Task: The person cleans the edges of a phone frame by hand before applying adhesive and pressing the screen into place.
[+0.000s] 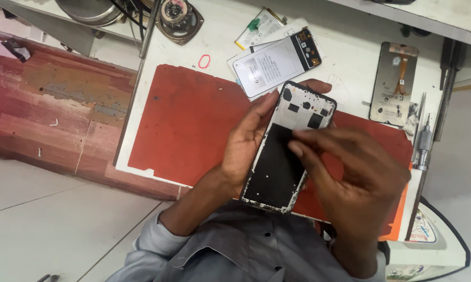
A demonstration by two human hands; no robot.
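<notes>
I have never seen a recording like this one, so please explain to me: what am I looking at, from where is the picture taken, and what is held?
There is no machine here. A person works with two bare hands, and the single picture comes from a camera worn on the person's head, looking down.

The left hand holds an opened phone frame by its edge, lifted above a red work mat on a white table. The right hand touches the frame's inner side with its fingertips.

On the table beyond the mat lie a white phone part with printed text, a flat battery and a round speaker. To the right lie a detached screen panel and a small screwdriver. A small red ring lies near the mat's top edge.
</notes>
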